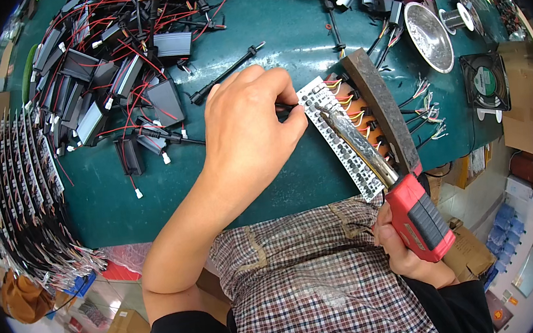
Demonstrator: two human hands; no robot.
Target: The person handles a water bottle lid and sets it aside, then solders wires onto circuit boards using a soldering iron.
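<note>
My left hand point(252, 122) is over the table, thumb and bent forefinger pinched on what looks like a thin black cable, mostly hidden by the fingers. These fingertips are at the upper left end of a white circuit board strip point(362, 179). From the lower right, my right hand point(398, 247) grips the red and black handle of a soldering iron point(420, 218). Its worn metal barrel lies over the board, the tip near the board's upper end. Along the board's right side, short coloured wires point(357, 118) run beside a dark, heavy bar point(380, 106).
Black plastic housings point(165, 102) with red leads crowd the table's left and back. A black cable point(227, 73) lies beyond my left hand. At right are stripped wire ends point(430, 113), a metal dish point(430, 37), a solder spool point(457, 18) and a fan point(485, 82). Board strips point(25, 185) hang at far left.
</note>
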